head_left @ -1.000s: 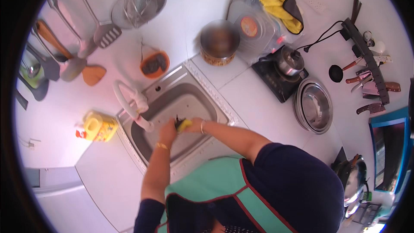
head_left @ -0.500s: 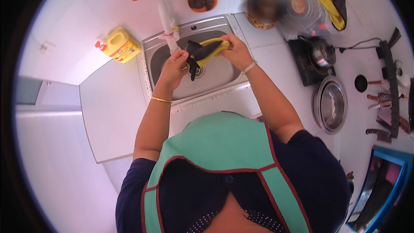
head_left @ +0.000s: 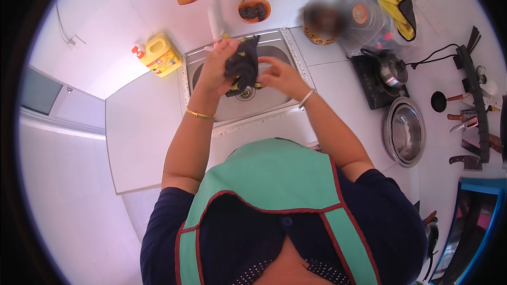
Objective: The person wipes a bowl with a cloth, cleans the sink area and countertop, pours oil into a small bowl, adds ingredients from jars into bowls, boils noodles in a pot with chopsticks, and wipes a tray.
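A yellow jug [head_left: 160, 55] with a red cap sits at ten o'clock from the sink [head_left: 274, 39], the left hand [head_left: 217, 66] is closed around a dark cloth [head_left: 243, 65] hanging straight down over the sink, and the right hand [head_left: 280, 76] touches it with loose, open fingers.

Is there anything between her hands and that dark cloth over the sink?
Nothing visible. The left hand already grips the dark cloth at its top edge, above the sink. The right hand is beside the cloth, fingers at its edge, with nothing between.
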The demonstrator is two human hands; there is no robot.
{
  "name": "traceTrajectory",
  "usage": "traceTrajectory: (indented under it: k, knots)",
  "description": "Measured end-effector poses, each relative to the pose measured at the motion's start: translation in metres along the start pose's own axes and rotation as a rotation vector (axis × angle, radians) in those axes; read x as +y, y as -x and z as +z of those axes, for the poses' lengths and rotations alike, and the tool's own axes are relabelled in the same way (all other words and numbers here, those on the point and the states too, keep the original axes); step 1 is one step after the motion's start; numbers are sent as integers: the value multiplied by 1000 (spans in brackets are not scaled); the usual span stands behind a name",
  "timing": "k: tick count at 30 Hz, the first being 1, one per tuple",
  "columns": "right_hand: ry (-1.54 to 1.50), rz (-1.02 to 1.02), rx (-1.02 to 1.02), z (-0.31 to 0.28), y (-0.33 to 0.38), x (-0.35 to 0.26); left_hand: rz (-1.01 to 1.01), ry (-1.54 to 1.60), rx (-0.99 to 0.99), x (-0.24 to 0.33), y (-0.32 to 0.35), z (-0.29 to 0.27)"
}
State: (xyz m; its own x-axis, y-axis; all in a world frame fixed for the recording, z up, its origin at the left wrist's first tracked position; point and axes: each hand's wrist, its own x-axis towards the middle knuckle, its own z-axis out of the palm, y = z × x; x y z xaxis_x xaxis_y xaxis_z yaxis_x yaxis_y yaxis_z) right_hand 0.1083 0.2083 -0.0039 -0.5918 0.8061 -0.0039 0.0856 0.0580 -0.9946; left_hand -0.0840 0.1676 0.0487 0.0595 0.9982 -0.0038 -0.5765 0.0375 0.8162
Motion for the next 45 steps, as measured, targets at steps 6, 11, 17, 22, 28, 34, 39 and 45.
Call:
traceTrajectory:
  k: [6, 11, 17, 22, 28, 34, 39, 45]
  knots:
    - [-591, -96, 186, 29, -9, -4, -114, 189, -278, -9, 28, 37]
    - [-1267, -179, -187, 45, -7, -64, 6, 780, -78, -14, 18, 54]
    - [-1169, -30, -54, 69, -17, -8, 95, 760, 59, -41, 0, 28]
    - [-1336, -95, -131, 71, -27, 17, 181, 410, 221, -39, 5, 41]
    - [-1245, -134, -103, 54, -13, 28, 218, -282, -4, -30, 32, 30]
    - [-758, -182, 123, 78, 39, -59, -169, -190, 18, -14, 72, -19]
    - [-1165, -157, 267, 162, 76, -73, -35, 222, -152, -92, 103, -53]
    - [-209, -259, 462, 225, 140, -54, 102, 276, -257, -94, 193, -33]
